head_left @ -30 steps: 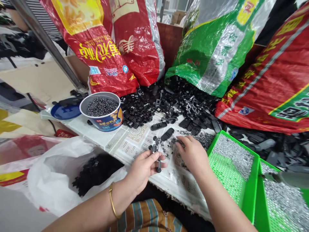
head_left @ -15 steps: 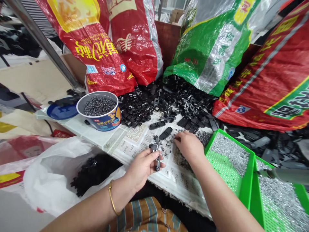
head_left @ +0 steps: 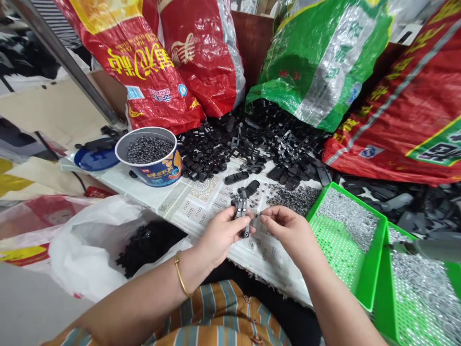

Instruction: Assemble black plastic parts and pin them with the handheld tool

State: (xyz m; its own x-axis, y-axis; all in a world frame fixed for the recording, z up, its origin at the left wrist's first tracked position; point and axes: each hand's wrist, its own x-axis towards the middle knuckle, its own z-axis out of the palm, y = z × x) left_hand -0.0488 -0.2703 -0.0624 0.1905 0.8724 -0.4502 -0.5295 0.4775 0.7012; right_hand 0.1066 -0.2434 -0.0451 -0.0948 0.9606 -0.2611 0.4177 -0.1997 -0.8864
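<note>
My left hand (head_left: 225, 234) is closed around a small black plastic assembly (head_left: 241, 207) with shiny metal dots and a round hole at its lower end. Close by on the right, my right hand (head_left: 288, 230) pinches a tiny dark piece (head_left: 258, 215) between thumb and fingertip, beside the assembly; whether they touch I cannot tell. Past my right hand spreads a heap of tiny dark pieces (head_left: 293, 198) on the patterned table cover (head_left: 196, 206). Two flat black plastic parts, one of them a long clip-like part (head_left: 236, 177), lie just beyond the assembly.
A blue tub (head_left: 154, 177) full of small dark pieces stands left, by a blue lid (head_left: 94, 160). Green perforated trays (head_left: 338, 242) with silvery bits are at right. Black parts (head_left: 212, 149) pile up under red and green sacks (head_left: 288, 91). A white bag (head_left: 86, 245) hangs open at lower left.
My right hand has come left from the heap of tiny pieces to the assembly, with a tiny dark piece at its fingertips. My left hand still holds the assembly, slightly further right in view.
</note>
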